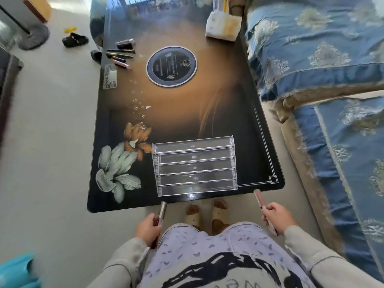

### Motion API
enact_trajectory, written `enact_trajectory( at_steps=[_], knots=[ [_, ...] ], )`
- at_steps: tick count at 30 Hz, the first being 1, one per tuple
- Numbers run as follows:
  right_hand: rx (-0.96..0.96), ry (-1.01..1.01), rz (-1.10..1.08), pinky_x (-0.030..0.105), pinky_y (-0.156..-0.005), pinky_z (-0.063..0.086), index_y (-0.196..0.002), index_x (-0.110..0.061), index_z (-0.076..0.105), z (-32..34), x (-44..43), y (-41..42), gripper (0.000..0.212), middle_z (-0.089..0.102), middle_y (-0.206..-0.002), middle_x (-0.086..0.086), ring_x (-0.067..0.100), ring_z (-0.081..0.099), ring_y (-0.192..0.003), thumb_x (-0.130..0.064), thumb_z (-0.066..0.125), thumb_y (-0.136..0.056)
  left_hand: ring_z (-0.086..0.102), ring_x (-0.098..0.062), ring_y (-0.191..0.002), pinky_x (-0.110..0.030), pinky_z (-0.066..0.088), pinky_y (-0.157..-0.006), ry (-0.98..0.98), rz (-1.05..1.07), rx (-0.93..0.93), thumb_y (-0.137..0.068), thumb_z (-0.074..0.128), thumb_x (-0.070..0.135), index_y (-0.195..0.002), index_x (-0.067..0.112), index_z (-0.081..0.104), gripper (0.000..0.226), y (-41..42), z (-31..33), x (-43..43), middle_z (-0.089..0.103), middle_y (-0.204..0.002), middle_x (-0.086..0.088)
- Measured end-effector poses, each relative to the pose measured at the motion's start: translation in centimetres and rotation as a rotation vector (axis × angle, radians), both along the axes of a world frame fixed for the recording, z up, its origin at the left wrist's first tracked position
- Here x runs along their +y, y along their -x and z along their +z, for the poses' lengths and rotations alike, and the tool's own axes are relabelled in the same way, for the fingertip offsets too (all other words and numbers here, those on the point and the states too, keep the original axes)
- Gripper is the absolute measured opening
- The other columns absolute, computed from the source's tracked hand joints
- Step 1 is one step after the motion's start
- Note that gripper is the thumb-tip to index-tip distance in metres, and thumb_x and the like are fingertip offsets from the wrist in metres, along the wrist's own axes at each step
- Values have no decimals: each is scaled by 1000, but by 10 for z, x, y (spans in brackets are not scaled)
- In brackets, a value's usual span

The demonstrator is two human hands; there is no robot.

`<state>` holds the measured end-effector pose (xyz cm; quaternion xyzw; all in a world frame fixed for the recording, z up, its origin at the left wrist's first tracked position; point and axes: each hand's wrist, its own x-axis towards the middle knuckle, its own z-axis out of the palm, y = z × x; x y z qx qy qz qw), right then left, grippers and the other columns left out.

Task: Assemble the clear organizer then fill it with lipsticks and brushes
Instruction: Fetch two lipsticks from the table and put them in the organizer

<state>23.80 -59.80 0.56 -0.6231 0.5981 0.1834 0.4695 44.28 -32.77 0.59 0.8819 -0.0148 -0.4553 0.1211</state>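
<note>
So the biggest thing here is the dark glossy table [207, 113] with flower art on it, and a sofa [332, 59] in a blue patterned cover runs along its right side. The organizer [194, 167] is already put together and sits at the near edge of the table, right of center, five stepped clear tiers, nothing in them yet. Further back there's a round disc [172, 66] on the tabletop, and a white box [222, 26] at the far right corner. The rest of the lipsticks and brushes are in a pile [122, 54] way over at the far left edge, well apart from the organizer. Both hands are held just short of the near table edge. The left hand [148, 227] has its fingers curled round a lipstick [162, 209] pointing up toward the table, and the right hand [277, 217] grips a pink tube [259, 199] the same way, tilted a bit left.
</note>
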Motion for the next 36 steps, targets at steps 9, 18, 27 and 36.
enact_trajectory(
  at_steps=[9, 18, 27, 36],
  knots=[
    [-228, -41, 152, 29, -63, 48, -86, -8, 53, 28, -41, -75, 6, 62, -66, 6, 18, 54, -56, -11, 51, -91, 54, -20, -76, -29, 48, -69, 338, 130, -93, -87, 55, 9, -86, 13, 49, 7, -37, 24, -74, 55, -76, -1],
    [-179, 265, 556, 27, -64, 42, -99, -12, 60, 44, -59, -150, 19, 60, -84, 9, 27, 57, -76, -27, 53, -90, 58, -33, -109, -50, 47, -99, 559, 241, -216, -88, 56, 4, -110, -1, 54, 23, -93, 56, -128, 61, -116, -21],
    [56, 561, 925, 29, -70, 38, -107, -16, 63, 62, -61, -199, 23, 64, -107, 11, 31, 60, -94, -27, 52, -90, 64, -24, -94, -24, 44, -82, 563, 66, -366, -86, 59, 3, -108, 3, 58, 22, -127, 46, -145, 68, -107, -16],
    [167, 536, 1322, 33, -75, 45, -109, -10, 65, 76, -69, -248, 48, 57, -114, 8, 32, 59, -104, -49, 60, -82, 64, -32, -99, -24, 42, -84, 511, -154, -324, -86, 56, 0, -106, 2, 57, 20, -137, 36, -137, 68, -107, -20]
  ],
)
